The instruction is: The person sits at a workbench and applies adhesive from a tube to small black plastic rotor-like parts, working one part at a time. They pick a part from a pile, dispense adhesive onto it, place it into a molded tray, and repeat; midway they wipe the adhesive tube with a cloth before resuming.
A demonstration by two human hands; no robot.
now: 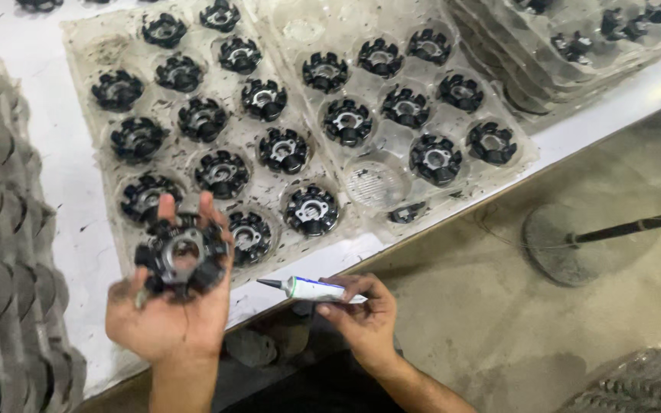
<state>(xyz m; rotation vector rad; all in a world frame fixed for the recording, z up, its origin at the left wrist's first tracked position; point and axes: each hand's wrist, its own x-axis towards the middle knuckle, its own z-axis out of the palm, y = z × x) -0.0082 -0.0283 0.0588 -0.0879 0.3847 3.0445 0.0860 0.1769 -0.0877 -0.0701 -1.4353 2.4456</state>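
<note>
Nearest, the left hand lies palm up, fingers half spread, cradling a black toothed ring part over the white bench edge. Just right of it, the right hand pinches a small white tube, dark nozzle aimed left. Farther off, clear trays hold matching parts.

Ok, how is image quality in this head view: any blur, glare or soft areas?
Head view: left hand and its black stator core slightly motion-blurred; right hand with the white tube sharper; mild sheen on the clear plastic trays; grey stack at the left edge is soft.
</note>
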